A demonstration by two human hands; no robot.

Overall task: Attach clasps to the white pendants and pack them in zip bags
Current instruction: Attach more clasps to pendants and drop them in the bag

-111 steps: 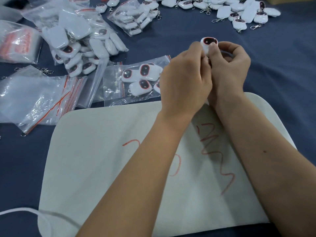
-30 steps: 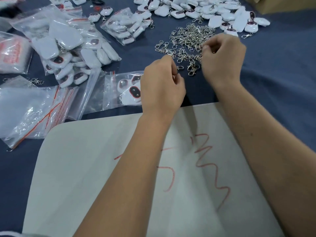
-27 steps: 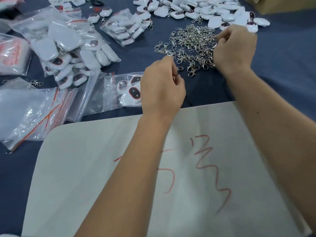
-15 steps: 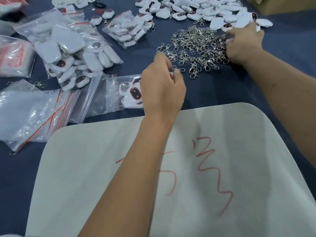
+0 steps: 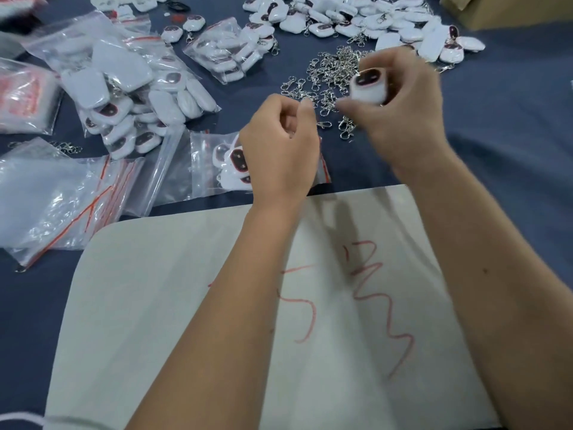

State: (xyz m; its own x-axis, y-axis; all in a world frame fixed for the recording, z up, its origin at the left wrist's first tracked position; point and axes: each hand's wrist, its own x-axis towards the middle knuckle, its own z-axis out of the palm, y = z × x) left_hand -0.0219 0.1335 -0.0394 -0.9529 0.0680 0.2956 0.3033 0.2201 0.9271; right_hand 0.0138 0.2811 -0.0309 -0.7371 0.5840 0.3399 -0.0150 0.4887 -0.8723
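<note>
Dark blue cloth covers the counter point(image 5: 511, 125). At far left we note clear zip bags with red seals point(image 5: 62, 197); one beside them holds finished pendants. Our left hand point(image 5: 280, 150) has its fingers curled, apparently pinching a small silver clasp, though we cannot confirm this. Behind lies the heap of loose silver clasps point(image 5: 331, 72). Our right hand point(image 5: 400, 110) grips a white pendant with dark face point(image 5: 369, 86). Attachment is the current step; next, bring clasp to the pendant's loop.
</note>
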